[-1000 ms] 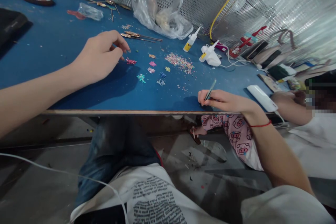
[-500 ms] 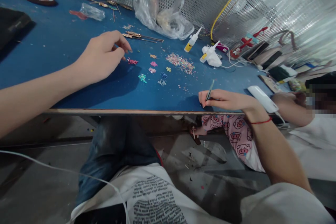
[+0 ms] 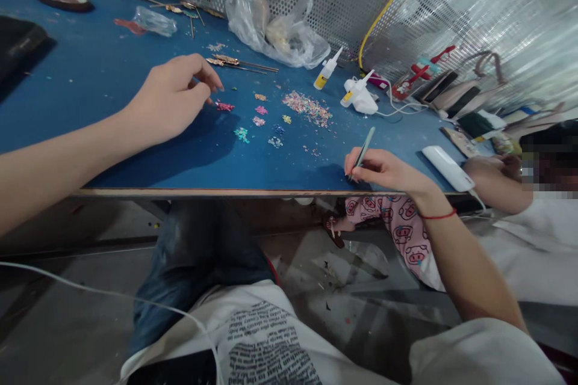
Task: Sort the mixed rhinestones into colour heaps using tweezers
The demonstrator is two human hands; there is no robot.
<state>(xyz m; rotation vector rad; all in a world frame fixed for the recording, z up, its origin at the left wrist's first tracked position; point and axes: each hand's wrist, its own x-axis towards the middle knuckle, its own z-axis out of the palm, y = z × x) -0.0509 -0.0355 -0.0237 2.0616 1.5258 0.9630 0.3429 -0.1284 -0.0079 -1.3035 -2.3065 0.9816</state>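
Observation:
My left hand [image 3: 169, 96] rests over the blue table [image 3: 90, 72], fingers curled and pinched close to a small pink cluster of sequins [image 3: 224, 106]; what the fingertips hold, if anything, is too small to name. My right hand [image 3: 379, 168] sits at the table's front edge, closed on thin tweezers [image 3: 363, 147] that point up and away. Small sorted heaps of coloured sequins [image 3: 259, 121] lie between the hands, with a larger mixed pile [image 3: 308, 108] behind them.
Two glue bottles [image 3: 329, 68] and a white glue gun [image 3: 361, 96] stand behind the pile. A clear plastic bag [image 3: 277, 27] leans against the perforated metal screen. Hair sticks [image 3: 239, 62] lie nearby. Another person [image 3: 533, 204] sits at the right by a white device [image 3: 447, 167].
My right hand has lifted slightly and tilted the tweezers more upright. The left hand stays almost still near the pink sequins.

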